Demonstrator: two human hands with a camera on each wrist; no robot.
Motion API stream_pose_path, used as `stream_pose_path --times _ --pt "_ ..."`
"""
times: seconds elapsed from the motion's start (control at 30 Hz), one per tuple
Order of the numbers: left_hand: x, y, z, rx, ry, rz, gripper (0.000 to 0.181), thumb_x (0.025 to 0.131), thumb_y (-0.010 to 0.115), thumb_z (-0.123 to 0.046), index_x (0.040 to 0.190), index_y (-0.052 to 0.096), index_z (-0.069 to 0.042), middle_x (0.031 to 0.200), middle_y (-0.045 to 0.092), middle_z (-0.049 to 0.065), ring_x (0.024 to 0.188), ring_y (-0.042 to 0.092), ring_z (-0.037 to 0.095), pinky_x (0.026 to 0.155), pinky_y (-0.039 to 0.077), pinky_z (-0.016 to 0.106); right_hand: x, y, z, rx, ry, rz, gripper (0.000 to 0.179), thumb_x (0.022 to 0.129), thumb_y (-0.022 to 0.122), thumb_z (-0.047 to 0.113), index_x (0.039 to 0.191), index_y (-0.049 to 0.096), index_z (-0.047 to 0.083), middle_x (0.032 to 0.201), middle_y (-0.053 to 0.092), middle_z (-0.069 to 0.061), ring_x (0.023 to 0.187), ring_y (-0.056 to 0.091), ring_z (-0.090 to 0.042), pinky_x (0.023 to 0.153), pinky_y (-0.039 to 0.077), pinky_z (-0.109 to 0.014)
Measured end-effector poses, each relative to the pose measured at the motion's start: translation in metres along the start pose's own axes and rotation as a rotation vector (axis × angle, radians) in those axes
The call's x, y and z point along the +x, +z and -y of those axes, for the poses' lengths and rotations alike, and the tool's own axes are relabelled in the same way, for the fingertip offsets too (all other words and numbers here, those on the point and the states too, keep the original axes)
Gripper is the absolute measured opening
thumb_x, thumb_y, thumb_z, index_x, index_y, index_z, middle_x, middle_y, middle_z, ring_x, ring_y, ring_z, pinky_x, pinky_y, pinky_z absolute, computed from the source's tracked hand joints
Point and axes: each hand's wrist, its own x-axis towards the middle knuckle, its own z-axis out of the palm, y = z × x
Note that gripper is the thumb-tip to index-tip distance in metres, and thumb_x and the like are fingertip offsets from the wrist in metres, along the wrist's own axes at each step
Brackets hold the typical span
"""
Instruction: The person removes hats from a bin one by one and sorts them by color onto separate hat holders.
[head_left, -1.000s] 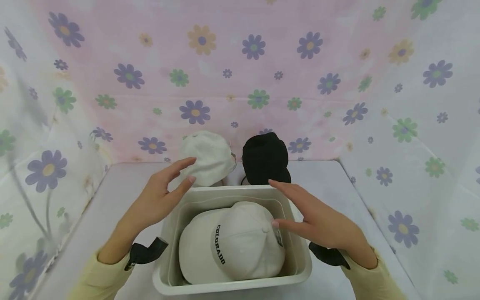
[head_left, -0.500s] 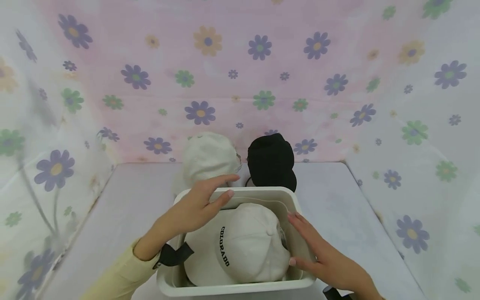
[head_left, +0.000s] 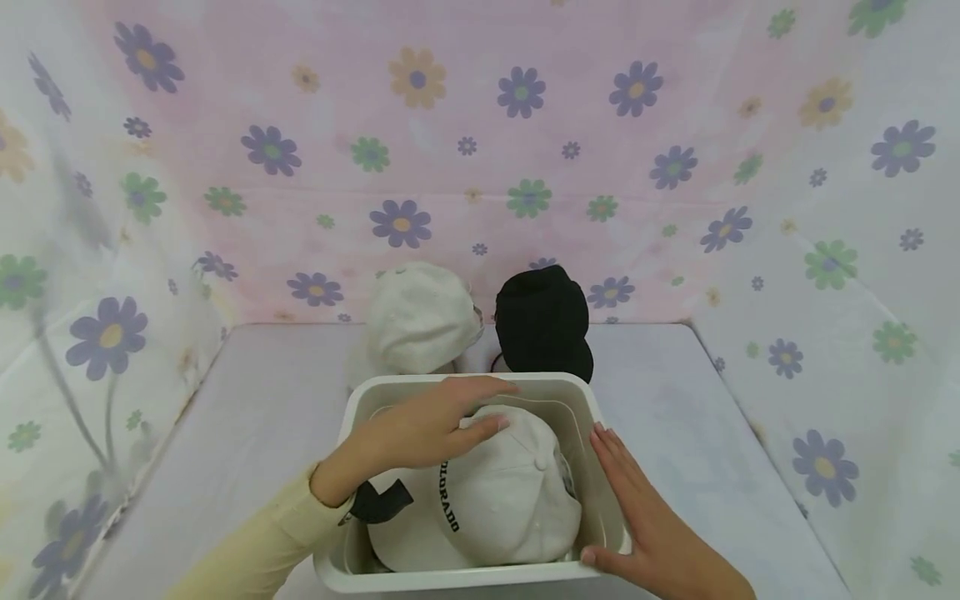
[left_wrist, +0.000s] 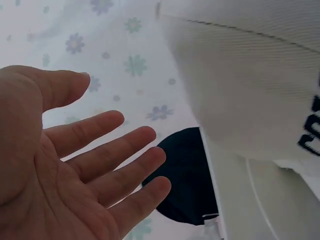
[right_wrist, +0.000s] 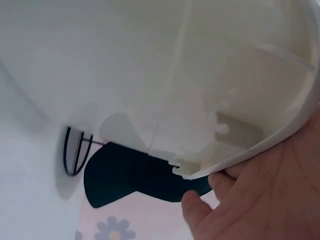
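Observation:
A cream baseball cap [head_left: 517, 492] with dark COLORADO lettering lies in a white plastic bin [head_left: 450, 577], brim toward the left. My left hand [head_left: 420, 429] hovers over the cap and the bin's left part, its fingers extended. In the left wrist view that hand [left_wrist: 85, 155] has its palm showing, with nothing in it, beside the cap's fabric [left_wrist: 235, 85]. My right hand [head_left: 652, 525] lies along the bin's right wall, fingers straight and thumb at the front right corner. From the right wrist, its fingers [right_wrist: 197, 207] show right at the bin's rim [right_wrist: 250, 152].
Behind the bin stand a white cap [head_left: 420, 317] and a black cap [head_left: 543, 325], side by side. A looped black wire piece [right_wrist: 77, 150] shows near the black cap. Flowered cloth walls [head_left: 465, 108] enclose the white table [head_left: 277, 383] at the back and sides.
My left hand has moved right, from the bin's far left corner to over the cap. The right hand has come down from above the bin to its right wall.

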Motion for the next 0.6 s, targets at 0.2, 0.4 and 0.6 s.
stream_pose_path --times 0.2,0.4,0.6 --pt "0.009 0.015 0.009 0.089 0.044 0.073 0.042 0.107 0.055 -0.029 0.144 0.055 -0.009 0.144 0.059 0.004 0.135 0.053 0.018 0.115 0.041 0.039 0.001 0.0 -0.002 -0.075 -0.125 -0.056 0.116 0.081 0.076 0.062 0.164 0.015 0.007 0.17 0.015 -0.011 0.158 0.008 -0.016 0.115 0.004 -0.005" --pt "0.013 0.024 0.012 0.102 0.064 0.131 0.043 0.106 0.055 -0.026 0.142 0.055 -0.002 0.14 0.06 0.007 0.132 0.055 0.02 0.114 0.042 0.038 0.002 0.003 -0.005 -0.172 -0.194 -0.096 0.116 0.082 0.073 0.065 0.162 0.019 0.001 0.168 0.02 -0.015 0.158 0.01 -0.019 0.12 0.0 -0.011" --pt "0.015 0.029 0.011 0.093 0.042 0.172 0.047 0.106 0.056 -0.031 0.144 0.054 -0.004 0.141 0.059 0.005 0.131 0.055 0.018 0.114 0.041 0.036 0.004 0.003 -0.006 -0.21 -0.222 -0.102 0.113 0.083 0.071 0.066 0.161 0.021 0.001 0.167 0.024 -0.015 0.157 0.013 -0.025 0.125 -0.003 -0.021"
